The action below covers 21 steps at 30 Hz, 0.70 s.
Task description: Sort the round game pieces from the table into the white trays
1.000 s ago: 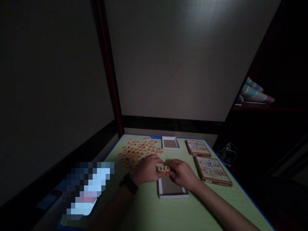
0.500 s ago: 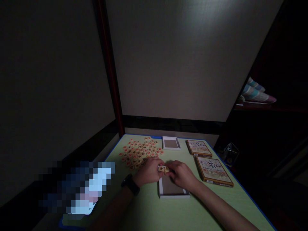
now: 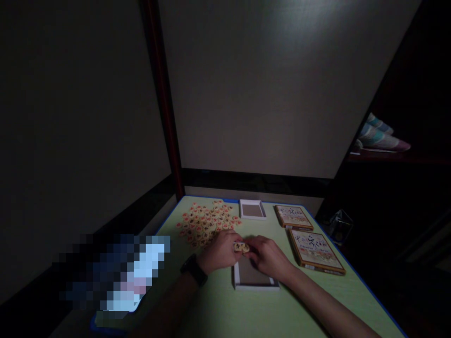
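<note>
Two round Chinese chess pieces with dark characters sit side by side at the far left part of a shallow white-rimmed box (image 3: 257,287). My left hand (image 3: 222,249) is closed with its fingertips on the left chess piece (image 3: 237,247). On the other side, my right hand (image 3: 269,257) pinches the right chess piece (image 3: 245,248) between thumb and fingers. My hands hide the box's far edge and part of its brown floor. Just beyond my left hand lies a loose spread of chess pieces (image 3: 204,220), with red and dark characters.
A second shallow white box (image 3: 252,217) stands at the table's far side. Two printed flat boxes (image 3: 319,251) lie on the right, one behind the other. A pixelated bright screen (image 3: 141,277) is at the left edge of the green table (image 3: 211,310). Walls rise behind and left.
The whole view has shifted slightly, so things appear a little further right. Both hands stay at the same two pieces, and the right piece now sits more level with the left one.
</note>
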Available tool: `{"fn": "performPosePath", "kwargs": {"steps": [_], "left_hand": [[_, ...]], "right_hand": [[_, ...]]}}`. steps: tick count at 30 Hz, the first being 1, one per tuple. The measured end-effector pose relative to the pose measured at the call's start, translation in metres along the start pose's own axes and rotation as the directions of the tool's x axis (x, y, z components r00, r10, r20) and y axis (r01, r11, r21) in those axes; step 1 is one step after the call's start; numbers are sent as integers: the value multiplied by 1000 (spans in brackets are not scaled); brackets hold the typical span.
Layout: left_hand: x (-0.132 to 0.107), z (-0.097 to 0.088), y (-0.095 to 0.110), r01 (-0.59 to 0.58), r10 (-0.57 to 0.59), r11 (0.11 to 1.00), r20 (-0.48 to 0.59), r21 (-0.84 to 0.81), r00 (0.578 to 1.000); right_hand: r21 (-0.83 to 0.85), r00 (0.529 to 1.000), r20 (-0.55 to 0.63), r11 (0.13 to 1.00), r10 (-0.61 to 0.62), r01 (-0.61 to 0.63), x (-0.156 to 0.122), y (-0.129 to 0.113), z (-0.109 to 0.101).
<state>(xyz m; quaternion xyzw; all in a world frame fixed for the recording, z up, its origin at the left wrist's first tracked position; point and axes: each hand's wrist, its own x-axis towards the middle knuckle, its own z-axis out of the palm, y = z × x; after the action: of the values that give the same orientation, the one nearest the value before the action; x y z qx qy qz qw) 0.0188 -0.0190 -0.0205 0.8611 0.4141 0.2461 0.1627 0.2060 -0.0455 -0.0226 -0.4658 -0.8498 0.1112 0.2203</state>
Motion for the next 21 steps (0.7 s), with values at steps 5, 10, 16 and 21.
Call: {"fn": "performPosePath", "kwargs": {"steps": [5,10,16,21], "left_hand": [[0,-2,1,-6,6,1000,1,5,1000],[-1,-5,5,-21,21,1000,-12,-3,1000],[0,-20,6,32,-35,997,-46,-63,998],[1,-26,-1,54,-78,984,-134,-172,988]], "right_hand": [[20,1000,-13,1000,-13,13,-1,-2,-2],[45,999,-18,998,-32,33,-2,-4,-8],[70,1000,-23,997,-7,9,-4,-6,-14],[62,1000,-28,998,-13,15,-4,-3,-15]]}}
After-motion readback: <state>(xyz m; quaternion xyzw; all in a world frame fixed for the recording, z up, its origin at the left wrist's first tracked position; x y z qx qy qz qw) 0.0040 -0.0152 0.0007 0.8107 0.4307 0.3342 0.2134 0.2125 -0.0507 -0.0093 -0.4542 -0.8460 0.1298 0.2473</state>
